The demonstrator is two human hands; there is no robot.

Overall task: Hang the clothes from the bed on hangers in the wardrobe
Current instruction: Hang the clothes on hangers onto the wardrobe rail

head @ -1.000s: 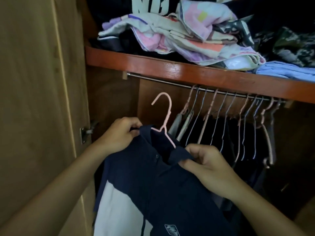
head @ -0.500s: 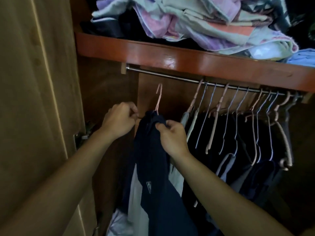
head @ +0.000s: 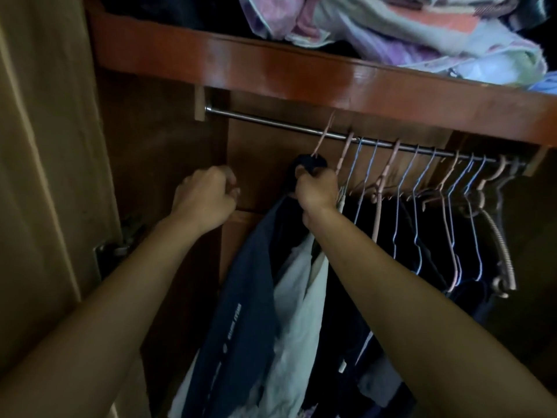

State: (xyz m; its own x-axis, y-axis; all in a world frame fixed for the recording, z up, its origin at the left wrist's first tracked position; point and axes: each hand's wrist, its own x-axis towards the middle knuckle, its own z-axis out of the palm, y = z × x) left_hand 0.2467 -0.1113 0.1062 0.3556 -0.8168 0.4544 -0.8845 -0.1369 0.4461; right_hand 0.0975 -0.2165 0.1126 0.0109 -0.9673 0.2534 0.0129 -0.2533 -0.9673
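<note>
Right hand [head: 317,188] grips the navy-and-white shirt [head: 265,285] at its collar, steadying it under the pink hanger [head: 323,137], whose hook appears to rest on the rail [head: 271,122] near its left end. Shirt's long axis hangs vertically, collar up. Left hand [head: 205,197] hovers beside it, fingers curled, holding nothing visible.

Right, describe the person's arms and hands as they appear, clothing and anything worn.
Both forearms are bare as far as the picture shows, with no sleeves in view. The left hand and right hand wear no gloves. No watch, bracelet or ring is visible on either.
</note>
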